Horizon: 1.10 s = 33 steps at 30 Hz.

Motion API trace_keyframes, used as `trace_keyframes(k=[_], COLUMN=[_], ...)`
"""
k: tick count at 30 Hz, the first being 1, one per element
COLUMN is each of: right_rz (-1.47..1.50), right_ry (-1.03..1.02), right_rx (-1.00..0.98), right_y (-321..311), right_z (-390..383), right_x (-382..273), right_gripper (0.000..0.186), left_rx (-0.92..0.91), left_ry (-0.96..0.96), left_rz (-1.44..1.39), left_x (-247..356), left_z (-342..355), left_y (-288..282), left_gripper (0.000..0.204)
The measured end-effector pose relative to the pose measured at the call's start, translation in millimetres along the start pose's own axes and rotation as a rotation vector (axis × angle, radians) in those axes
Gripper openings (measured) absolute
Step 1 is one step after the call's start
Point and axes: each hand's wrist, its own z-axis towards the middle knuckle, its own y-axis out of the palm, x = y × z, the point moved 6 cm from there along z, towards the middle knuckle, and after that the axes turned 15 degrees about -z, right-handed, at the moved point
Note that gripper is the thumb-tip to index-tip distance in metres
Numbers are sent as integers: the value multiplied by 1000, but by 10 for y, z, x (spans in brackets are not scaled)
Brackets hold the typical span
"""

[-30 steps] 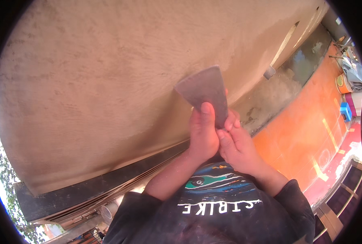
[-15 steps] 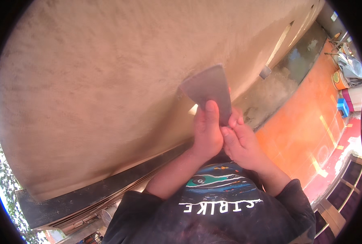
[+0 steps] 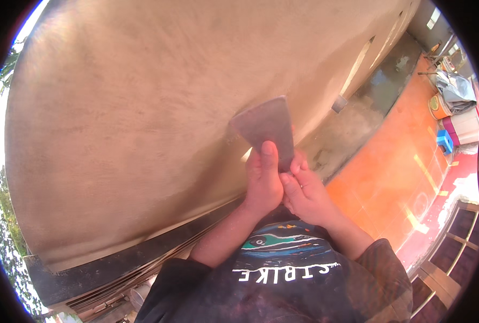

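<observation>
Scraper point(image 3: 266, 129) shifted slightly, both hands point(image 3: 282, 185) gripping, against plastered wall point(image 3: 142, 118)

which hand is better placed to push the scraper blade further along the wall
Probably the left hand: its thumb lies flat up the back of the scraper blade, pressing it to the plastered wall. The right hand grips lower, near the handle.
</observation>
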Motion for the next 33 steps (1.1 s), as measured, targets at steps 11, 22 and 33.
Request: trace_keyframes(k=[11, 22, 33], right_rz=[-135, -180, -172], right_ry=[148, -102, 165], right_rx=[-54, 43, -38], right_y=[46, 28, 53], right_z=[62, 53, 44], right_x=[38, -97, 53], right_gripper=[29, 25, 21], left_rx=[-1, -22, 14], left_ry=[-42, -19, -71], left_rz=[-8, -27, 12], left_x=[2, 11, -11], left_z=[-26, -73, -89], left_y=[-74, -27, -98], left_gripper=[55, 48, 58])
